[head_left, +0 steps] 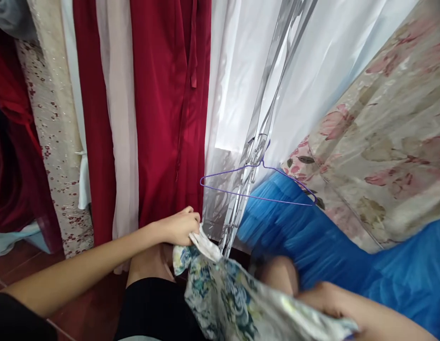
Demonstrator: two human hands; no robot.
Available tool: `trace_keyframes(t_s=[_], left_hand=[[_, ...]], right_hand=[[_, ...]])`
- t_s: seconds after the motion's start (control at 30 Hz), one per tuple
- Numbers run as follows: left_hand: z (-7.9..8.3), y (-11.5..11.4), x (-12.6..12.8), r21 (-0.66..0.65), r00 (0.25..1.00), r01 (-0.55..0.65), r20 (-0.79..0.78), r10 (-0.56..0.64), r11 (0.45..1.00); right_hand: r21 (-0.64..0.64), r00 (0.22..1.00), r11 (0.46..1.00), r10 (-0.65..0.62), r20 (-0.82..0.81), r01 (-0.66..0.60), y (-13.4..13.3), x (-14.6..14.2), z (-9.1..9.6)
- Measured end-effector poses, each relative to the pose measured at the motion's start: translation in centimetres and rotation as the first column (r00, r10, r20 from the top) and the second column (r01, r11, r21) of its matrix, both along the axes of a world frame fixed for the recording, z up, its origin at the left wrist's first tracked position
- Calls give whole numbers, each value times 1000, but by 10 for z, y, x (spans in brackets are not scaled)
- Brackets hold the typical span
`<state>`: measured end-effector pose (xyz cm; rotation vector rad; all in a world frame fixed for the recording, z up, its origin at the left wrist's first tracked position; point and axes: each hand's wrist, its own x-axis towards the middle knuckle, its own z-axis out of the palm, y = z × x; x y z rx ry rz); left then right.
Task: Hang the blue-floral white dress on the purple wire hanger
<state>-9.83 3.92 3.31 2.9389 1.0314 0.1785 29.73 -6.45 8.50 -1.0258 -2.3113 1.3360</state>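
A white garment (pixel 237 303) with a blue, green and yellow floral print is stretched between my two hands above my lap. My left hand (pixel 182 228) is closed on its white-edged end, left of centre. At lower right, my right hand (pixel 324 298) is bent against the other part of the cloth, its fingers blurred and partly covered. Just beyond the garment, an unoccupied purple wire hanger (pixel 257 194) hangs on a strip of shiny clear plastic (pixel 273 80). Neither hand touches the hanger.
Long dark red dresses (pixel 163 94), pale fabrics and a white curtain-like cloth (pixel 237 71) hang ahead. Blue tulle (pixel 312 237) spreads at right, below a floral cloth (pixel 393 128). My knees are close beneath the garment, over a red tiled floor (pixel 81 303).
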Motion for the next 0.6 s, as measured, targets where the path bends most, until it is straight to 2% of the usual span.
trace_keyframes(t_s=[0.03, 0.1, 0.17, 0.2, 0.3, 0.37, 0.4, 0.47, 0.6], left_hand=[[7, 6, -11, 6, 998, -29, 56, 29, 1000], [18, 19, -30, 13, 984, -103, 150, 100, 995], [25, 35, -45, -2, 965, -172, 202, 169, 985], [28, 45, -52, -13, 954, -206, 220, 204, 978], [38, 76, -62, -49, 915, -274, 293, 276, 960], [46, 88, -60, -40, 897, -267, 354, 263, 963], [52, 90, -56, -16, 894, -252, 378, 239, 968], [64, 89, -42, 73, 893, -217, 418, 168, 973], [86, 77, -1, 227, 887, -110, 462, -8, 968]], right_hand=[[71, 986, 984, -167, 1, 166, 5, -1, 4], [147, 932, 921, -362, -16, 361, 24, -11, 10], [205, 907, 884, -415, -73, 421, 55, -27, 11], [275, 895, 852, -430, -116, 445, 73, -35, 9], [495, 821, 660, -512, -254, 565, 131, -49, -9], [547, 778, 566, -547, -311, 616, 162, -50, -25], [561, 768, 545, -560, -310, 623, 174, -49, -32], [578, 767, 536, -579, -278, 615, 187, -47, -46], [546, 797, 592, -528, -293, 592, 180, -56, -59]])
